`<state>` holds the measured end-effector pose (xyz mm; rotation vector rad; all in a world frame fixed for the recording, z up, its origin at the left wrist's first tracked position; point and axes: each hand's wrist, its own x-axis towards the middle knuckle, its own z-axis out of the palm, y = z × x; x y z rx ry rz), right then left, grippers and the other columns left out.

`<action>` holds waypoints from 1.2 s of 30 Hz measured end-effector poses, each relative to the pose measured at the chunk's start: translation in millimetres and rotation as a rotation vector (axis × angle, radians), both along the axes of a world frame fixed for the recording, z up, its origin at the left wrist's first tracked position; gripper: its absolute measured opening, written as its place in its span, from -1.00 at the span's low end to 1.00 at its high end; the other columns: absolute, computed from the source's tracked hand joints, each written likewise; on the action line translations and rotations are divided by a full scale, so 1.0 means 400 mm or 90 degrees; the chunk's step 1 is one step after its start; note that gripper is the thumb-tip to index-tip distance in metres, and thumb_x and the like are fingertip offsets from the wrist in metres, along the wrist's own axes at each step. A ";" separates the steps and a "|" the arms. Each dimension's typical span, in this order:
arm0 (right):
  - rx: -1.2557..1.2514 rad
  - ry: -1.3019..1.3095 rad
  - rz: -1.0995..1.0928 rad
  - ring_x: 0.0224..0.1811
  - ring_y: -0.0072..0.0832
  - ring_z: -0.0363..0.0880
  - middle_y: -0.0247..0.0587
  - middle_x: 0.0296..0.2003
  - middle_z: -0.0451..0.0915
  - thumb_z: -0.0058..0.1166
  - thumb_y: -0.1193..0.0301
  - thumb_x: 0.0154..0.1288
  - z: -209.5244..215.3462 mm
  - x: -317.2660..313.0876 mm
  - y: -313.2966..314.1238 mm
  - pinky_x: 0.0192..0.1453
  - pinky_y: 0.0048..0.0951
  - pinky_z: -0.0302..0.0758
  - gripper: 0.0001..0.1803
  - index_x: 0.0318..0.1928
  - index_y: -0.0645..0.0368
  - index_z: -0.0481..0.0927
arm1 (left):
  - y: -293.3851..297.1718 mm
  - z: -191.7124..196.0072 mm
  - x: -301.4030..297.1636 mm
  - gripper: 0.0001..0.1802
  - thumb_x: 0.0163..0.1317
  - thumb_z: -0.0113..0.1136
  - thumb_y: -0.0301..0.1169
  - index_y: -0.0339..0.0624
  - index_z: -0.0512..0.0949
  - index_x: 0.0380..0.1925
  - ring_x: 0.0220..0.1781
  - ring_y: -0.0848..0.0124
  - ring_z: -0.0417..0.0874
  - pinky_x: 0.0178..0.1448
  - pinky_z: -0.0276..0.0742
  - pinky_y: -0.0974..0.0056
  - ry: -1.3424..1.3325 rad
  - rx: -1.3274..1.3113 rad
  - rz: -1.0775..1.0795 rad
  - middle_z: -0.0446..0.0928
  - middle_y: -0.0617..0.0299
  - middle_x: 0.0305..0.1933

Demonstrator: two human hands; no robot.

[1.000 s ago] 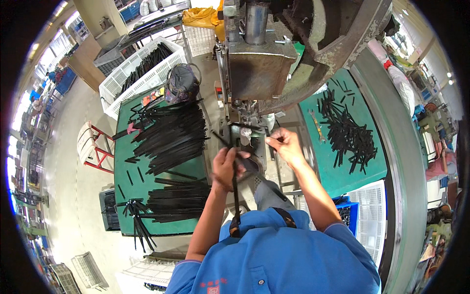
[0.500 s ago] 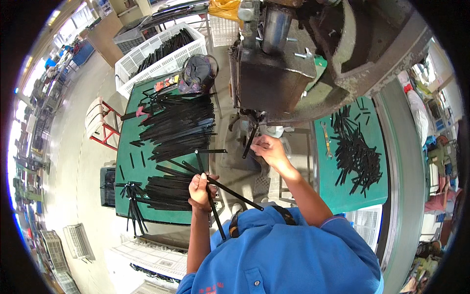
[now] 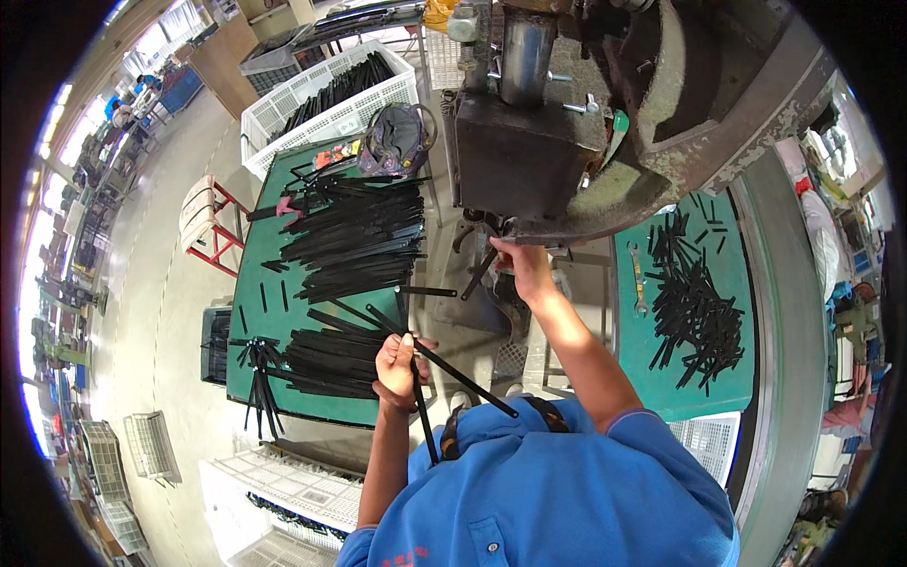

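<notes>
My left hand (image 3: 399,364) is closed round several long black metal strips (image 3: 468,378), which fan out in different directions beyond the fingers. It is held off the near right edge of the left table. My right hand (image 3: 522,267) is raised under the head of a large machine press (image 3: 524,151). Its fingers are closed at the upper end of a single black strip (image 3: 478,274), which slants down to the left from the press tooling. The fingertips partly hide where strip and tooling meet.
The green left table (image 3: 326,408) bears heaps of black strips (image 3: 354,236), a bag (image 3: 395,140) and a pink-handled hammer (image 3: 283,208). Beyond stands a white crate (image 3: 402,90) of strips. The right table (image 3: 694,404) holds shorter black pieces (image 3: 699,321) and a wrench (image 3: 639,279).
My right hand has moved up toward the press tooling, to the strip's upper end. My left hand keeps its strips. The view has shifted slightly.
</notes>
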<state>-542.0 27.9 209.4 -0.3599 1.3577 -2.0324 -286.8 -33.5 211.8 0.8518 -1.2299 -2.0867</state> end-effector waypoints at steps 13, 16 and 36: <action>0.015 0.094 0.140 -0.36 -0.67 0.46 -0.38 -0.39 0.51 0.10 0.52 0.19 -0.031 0.104 0.349 -0.29 -0.65 0.38 -0.90 -0.36 0.14 0.43 | 0.075 0.065 -0.283 -0.81 0.34 -0.10 -0.30 -0.18 0.39 -0.23 -0.73 0.61 0.38 -0.70 0.26 0.50 -0.001 -0.002 -0.362 0.58 0.21 -0.40; 0.038 0.145 0.162 -0.41 -0.79 0.30 -0.50 -0.45 0.41 0.06 0.59 0.21 -0.010 0.168 0.368 -0.33 -0.70 0.27 -0.88 -0.37 0.17 0.38 | 0.070 0.042 -0.313 -0.81 0.34 -0.08 -0.29 -0.17 0.41 -0.23 -0.72 0.60 0.39 -0.69 0.26 0.49 -0.003 -0.008 -0.383 0.59 0.22 -0.39; 0.102 0.214 -0.114 -0.62 -0.79 0.25 -0.46 -0.61 0.36 0.01 0.60 0.24 0.004 0.295 0.283 -0.58 -0.66 0.21 -0.80 -0.45 0.16 0.29 | 0.063 -0.022 -0.264 -0.72 0.33 -0.07 -0.29 -0.25 0.41 -0.10 -0.60 0.52 0.48 -0.61 0.41 0.44 0.020 0.179 -0.473 0.58 0.07 -0.16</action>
